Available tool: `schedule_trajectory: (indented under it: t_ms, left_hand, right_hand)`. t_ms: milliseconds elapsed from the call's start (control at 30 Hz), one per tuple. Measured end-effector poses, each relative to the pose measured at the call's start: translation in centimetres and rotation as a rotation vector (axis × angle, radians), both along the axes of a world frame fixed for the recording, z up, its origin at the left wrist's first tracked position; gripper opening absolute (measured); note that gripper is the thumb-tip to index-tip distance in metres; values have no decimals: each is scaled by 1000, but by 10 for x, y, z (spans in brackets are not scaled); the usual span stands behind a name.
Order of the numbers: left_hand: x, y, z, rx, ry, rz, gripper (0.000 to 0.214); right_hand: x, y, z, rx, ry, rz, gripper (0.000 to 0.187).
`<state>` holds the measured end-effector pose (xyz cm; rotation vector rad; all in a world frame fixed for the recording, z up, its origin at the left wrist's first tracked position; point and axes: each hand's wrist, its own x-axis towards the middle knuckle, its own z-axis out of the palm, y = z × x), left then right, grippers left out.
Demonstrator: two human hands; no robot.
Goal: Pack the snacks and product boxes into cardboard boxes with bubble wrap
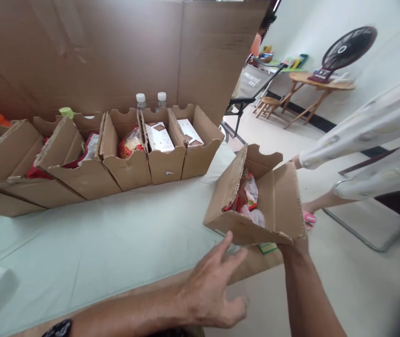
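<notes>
My right hand [293, 243] grips the underside of a small open cardboard box [280, 201] and holds it tilted in the air past the table's right edge. Its fingers are hidden behind the box. Inside the box lie several snack packets [249, 199] in red and clear wrappers. My left hand [214, 290] reaches toward the box's near lower corner with its fingers spread apart, just short of touching it. A dark watch sits on my left wrist.
A row of open cardboard boxes [129, 159] with snacks and white cartons stands on the pale green table [98, 243], two bottles [150, 100] behind them, before a tall cardboard wall. Another person [361, 140] stands at right. A fan, wooden table and folding chair stand behind.
</notes>
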<state>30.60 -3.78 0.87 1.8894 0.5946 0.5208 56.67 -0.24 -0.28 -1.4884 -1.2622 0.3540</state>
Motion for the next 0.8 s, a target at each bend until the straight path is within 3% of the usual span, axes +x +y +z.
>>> schedule_trajectory:
  t_ms: [133,200,267,367,567,800]
  left_hand:
    - [-35,18,-18,183,113,207,65]
    - [-54,27,-31,317,146,348,54]
    - [-69,32,-43,436,163,450,48]
    - [-84,33,-57,555,188,523,45]
    - [-91,22,-70,635,193,575,39]
    - [-90,22,-72,604,198,588,42]
  right_hand:
    - [-20,-48,-29,-54,157,-30,71]
    - [-24,-55,-41,-153,94,-31,77]
    - [-21,-49,-45,-290,-8,-22,64]
    - [1,-23,-38,-356,-25,21,44]
    - [53,63,-8,-245,196,126,57]
    - [61,160,6,-247,272,272,54]
